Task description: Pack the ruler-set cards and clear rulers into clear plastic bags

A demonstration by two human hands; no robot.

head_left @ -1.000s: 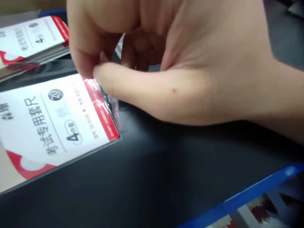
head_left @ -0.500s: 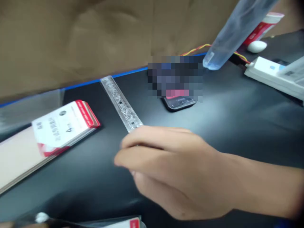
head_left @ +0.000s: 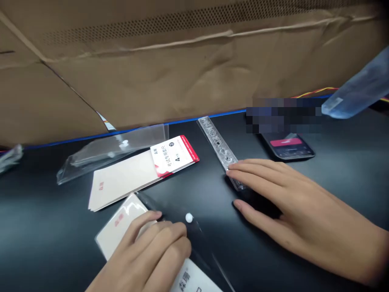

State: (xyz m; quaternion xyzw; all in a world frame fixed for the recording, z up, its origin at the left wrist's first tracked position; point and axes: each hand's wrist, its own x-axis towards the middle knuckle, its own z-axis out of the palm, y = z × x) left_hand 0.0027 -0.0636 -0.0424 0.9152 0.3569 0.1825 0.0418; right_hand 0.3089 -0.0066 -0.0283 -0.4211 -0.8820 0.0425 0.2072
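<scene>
Compared with the moment before, the view now reaches wider, and our left hand point(head_left: 142, 253) has come fully into sight, pressing on a clear plastic sleeve point(head_left: 194, 239) with a small round white dot point(head_left: 189, 217) on it. The sleeve lies left of and nearer to us than the clear ridged plastic ruler point(head_left: 217, 148), which sits slantwise on the matte black tabletop point(head_left: 39, 227). Our left hand is curled, its fingers bent over a pale beige card point(head_left: 120, 223) inside the sleeve; we cannot tell whether it pinches anything or only presses down. A white card with dark characters point(head_left: 190, 278) shows under the sleeve, beyond the heel of that hand. Our right hand point(head_left: 288, 202) is open wide, palm down, with the fingers stretched out and touching the near end of the ruler and the thumb spread apart on the tabletop, so it holds nothing firmly. Left of the ruler lies a stack of beige cards point(head_left: 121, 182) topped by a white label card with a red edge point(head_left: 173, 156), with an empty-looking clear plastic bag point(head_left: 112, 152) behind it. Right of the ruler is a black smartphone point(head_left: 288, 148), partly blurred out, and beyond the ruler stands a brown cardboard sheet point(head_left: 182, 69).
</scene>
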